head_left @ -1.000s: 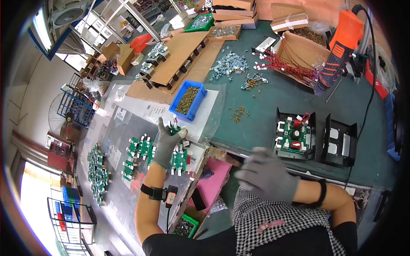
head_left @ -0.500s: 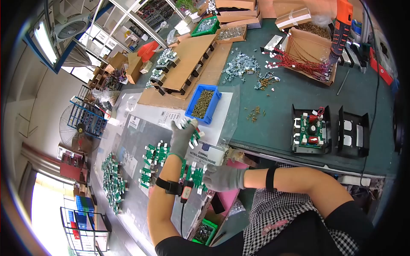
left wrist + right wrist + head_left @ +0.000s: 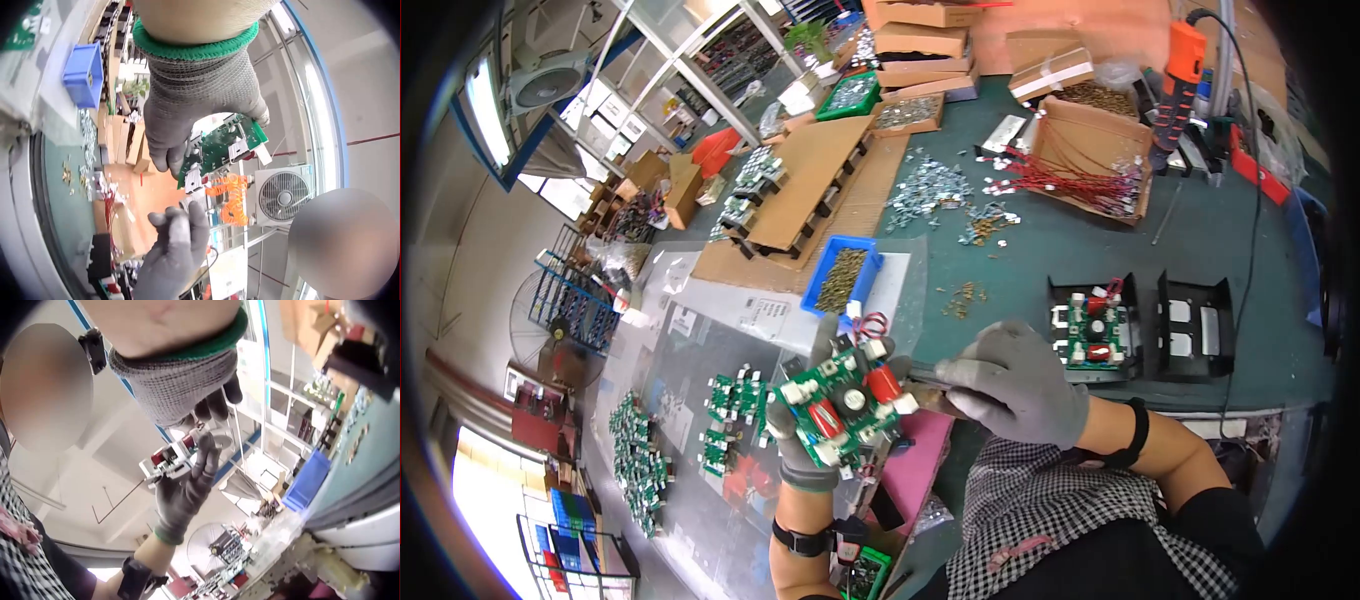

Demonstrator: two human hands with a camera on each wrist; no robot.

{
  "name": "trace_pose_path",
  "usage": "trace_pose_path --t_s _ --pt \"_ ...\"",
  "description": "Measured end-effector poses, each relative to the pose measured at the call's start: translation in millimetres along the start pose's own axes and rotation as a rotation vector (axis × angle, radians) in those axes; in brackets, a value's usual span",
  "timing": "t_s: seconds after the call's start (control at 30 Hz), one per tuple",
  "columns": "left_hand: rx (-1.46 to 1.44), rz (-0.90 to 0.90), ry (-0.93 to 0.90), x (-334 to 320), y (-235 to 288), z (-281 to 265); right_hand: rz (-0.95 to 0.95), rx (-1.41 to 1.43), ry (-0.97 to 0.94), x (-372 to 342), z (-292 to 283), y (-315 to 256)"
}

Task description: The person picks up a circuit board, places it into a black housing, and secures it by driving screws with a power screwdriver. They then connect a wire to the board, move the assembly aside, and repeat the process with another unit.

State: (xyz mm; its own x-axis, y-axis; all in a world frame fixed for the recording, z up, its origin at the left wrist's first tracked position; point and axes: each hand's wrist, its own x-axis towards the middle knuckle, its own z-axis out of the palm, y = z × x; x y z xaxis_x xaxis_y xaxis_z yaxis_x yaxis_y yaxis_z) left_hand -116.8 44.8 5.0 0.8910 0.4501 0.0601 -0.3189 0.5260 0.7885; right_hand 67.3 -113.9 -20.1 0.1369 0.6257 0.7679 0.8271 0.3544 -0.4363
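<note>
My gloved left hand (image 3: 802, 462) grips a green circuit board (image 3: 840, 402) by its edges, with the red parts and a round black part facing up in the head view. The left wrist view shows the board (image 3: 220, 147) between thumb and fingers of that hand (image 3: 197, 94). My gloved right hand (image 3: 1025, 385) is just right of the board, its fingers loosely bent toward it. A small gap separates the right hand (image 3: 174, 253) from the board in the left wrist view, and no object shows in it.
Several green boards (image 3: 638, 465) lie on the left table. Behind the held board stands a blue bin (image 3: 868, 262) of screws. A black housing (image 3: 1055, 295) with a board inside and a second black part (image 3: 1222, 330) sit on the right, below a box of red wires (image 3: 1135, 212).
The left hand has brought the board up and nearer, turning its red parts into view. The right hand moved left to the table boards, then back right and up beside the held board.
</note>
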Motion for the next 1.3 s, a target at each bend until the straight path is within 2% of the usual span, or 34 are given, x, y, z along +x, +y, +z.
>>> trace_pose_path --t_s 0.03,0.07,0.13,0.17,0.2,0.3,0.37,0.43,0.5,0.57,0.67,0.7,0.73,0.8,0.9,1.0,1.13,1.17,1.27,1.3 --pt "-0.004 -0.017 -0.186 5 -10 -6 0.002 0.001 -0.013 -4 -13 -3" --pt "-0.059 -0.052 -0.126 8 -20 18 0.004 0.000 -0.022 -8 -26 -5" --pt "-0.056 -0.027 -0.194 17 -44 35 0.107 0.001 -0.037 -20 -47 -11" --pt "-0.025 -0.060 -0.130 24 -49 48 0.177 -0.004 -0.053 -27 -57 -13" --pt "-0.111 -0.039 -0.199 29 -62 52 0.249 -0.010 -0.066 -34 -68 -14" --pt "0.102 -0.093 -0.094 37 -88 81 0.301 -0.168 -0.001 -52 -100 -14" --pt "-0.013 -0.352 0.025 53 -102 116 0.373 -0.278 -0.038 -62 -129 -18" --pt "-0.227 -0.579 0.116 63 -118 142 0.364 -0.339 -0.006 -75 -153 -23" --pt "-0.419 -0.734 0.103 75 -138 160 0.339 -0.410 0.023 -89 -172 -25" --pt "-0.346 -0.628 -0.235 74 -152 165 0.346 -0.440 0.039 -103 -188 -23" --pt "0.222 -0.115 -0.648 73 -159 171 0.357 -0.542 -0.033 -116 -217 -26" --pt "0.310 -0.177 -0.740 90 -155 161 0.351 -0.598 -0.087 -118 -227 -28" --pt "0.435 -0.080 -0.718 99 -153 158 0.344 -0.651 -0.139 -121 -234 -28" --pt "1.036 0.241 -0.696 112 -141 167 0.293 -0.767 -0.263 -127 -241 -25" --pt "1.446 0.541 -0.627 105 -139 199 0.268 -0.871 -0.405 -127 -250 -22" --pt "1.420 0.567 -0.541 90 -151 224 0.292 -0.945 -0.522 -121 -257 -22" --pt "1.367 0.824 -0.604 77 -181 253 0.354 -0.853 -0.605 -123 -256 -13" --pt "1.409 0.762 -0.556 71 -189 256 0.376 -0.803 -0.620 -124 -256 -10" --pt "1.189 0.738 -0.739 78 -208 255 0.374 -0.896 -0.558 -125 -273 -4" --pt "1.246 0.726 -0.772 74 -211 253 0.385 -0.877 -0.528 -125 -278 1"
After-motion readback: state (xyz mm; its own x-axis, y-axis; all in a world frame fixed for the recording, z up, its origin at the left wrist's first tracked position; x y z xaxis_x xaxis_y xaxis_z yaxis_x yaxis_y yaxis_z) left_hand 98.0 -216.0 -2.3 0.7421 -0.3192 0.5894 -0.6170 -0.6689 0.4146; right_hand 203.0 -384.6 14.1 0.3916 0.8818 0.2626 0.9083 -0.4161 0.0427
